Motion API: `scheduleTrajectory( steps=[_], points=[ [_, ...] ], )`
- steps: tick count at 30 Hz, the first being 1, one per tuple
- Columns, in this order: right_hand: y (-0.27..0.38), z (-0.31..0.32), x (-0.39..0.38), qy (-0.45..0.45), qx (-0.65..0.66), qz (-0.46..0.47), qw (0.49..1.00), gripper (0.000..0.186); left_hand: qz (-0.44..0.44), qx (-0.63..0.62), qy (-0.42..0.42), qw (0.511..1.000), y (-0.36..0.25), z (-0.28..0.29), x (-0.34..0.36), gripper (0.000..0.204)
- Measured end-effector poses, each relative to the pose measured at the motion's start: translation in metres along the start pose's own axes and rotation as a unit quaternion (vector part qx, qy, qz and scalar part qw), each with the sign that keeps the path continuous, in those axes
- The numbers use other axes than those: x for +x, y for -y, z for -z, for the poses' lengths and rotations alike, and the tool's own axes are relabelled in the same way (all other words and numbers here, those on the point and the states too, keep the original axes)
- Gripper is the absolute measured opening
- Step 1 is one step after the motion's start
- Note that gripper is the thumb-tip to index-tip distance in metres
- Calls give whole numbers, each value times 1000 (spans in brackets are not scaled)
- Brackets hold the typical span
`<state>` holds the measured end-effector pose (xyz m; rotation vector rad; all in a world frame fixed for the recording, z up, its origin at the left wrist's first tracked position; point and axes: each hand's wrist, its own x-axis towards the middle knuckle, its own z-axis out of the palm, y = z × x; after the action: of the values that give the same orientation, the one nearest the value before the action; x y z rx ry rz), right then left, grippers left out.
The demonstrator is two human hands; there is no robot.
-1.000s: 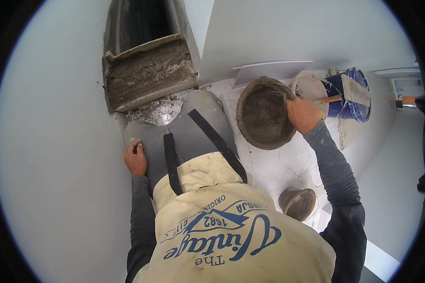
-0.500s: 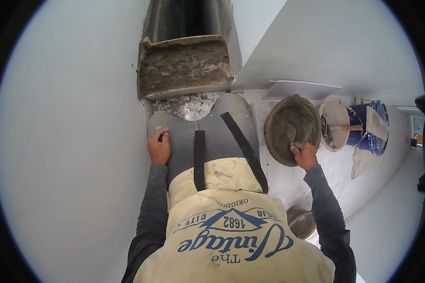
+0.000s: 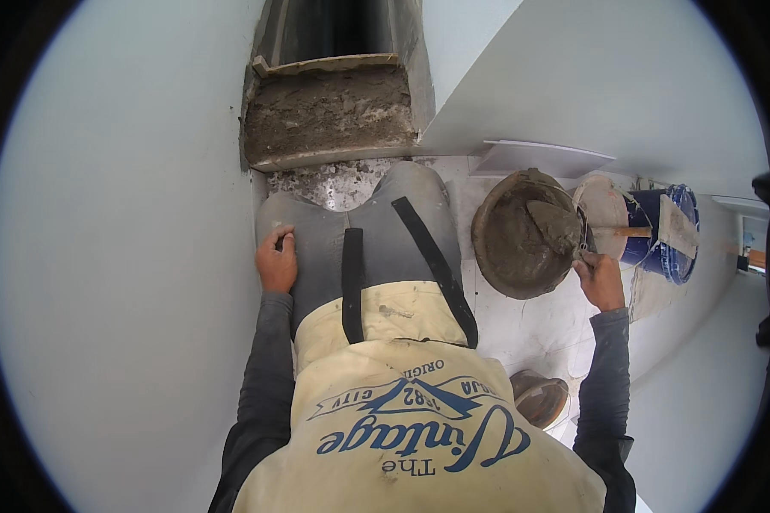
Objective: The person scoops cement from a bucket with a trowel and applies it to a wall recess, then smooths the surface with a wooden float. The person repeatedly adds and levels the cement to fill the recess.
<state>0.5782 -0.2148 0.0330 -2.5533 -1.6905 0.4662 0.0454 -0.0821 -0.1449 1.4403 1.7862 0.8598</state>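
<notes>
My right hand (image 3: 601,282) is closed around the handle of a trowel at the right rim of a round tub (image 3: 494,269). The trowel's blade (image 3: 553,226), coated in grey mortar, lies over the wet mortar (image 3: 522,248) inside the tub. On my left thigh rests my left hand (image 3: 276,263), its fingers curled in with thumb and fingertips close together, and nothing shows in it. I kneel in grey trousers (image 3: 316,248) before a low ledge covered with rough mortar (image 3: 329,111).
A wooden strip (image 3: 329,62) edges the ledge's far side, with a dark opening beyond. White walls (image 3: 120,256) rise at both sides. Right of the tub stand a pale bucket (image 3: 599,201) and a blue bucket (image 3: 650,209); a brown bowl (image 3: 541,400) sits behind my right side.
My right hand has moved right, from over the tub to its right rim, swinging the trowel blade up across the mortar. My left hand stays on the thigh.
</notes>
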Motion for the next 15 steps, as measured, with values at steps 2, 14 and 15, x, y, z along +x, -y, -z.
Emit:
scheduleTrajectory(
  steps=[2,14,15],
  points=[
    [26,-14,4,44,-107,55,992,25,23,-28,-6,999,-1,1,0,17],
    [21,10,-69,-50,-15,37,998,33,-12,21,-8,1000,-8,3,1,18],
    [19,13,-77,-99,25,64,993,32,-24,15,-13,1000,-8,3,1,19]
  ],
)
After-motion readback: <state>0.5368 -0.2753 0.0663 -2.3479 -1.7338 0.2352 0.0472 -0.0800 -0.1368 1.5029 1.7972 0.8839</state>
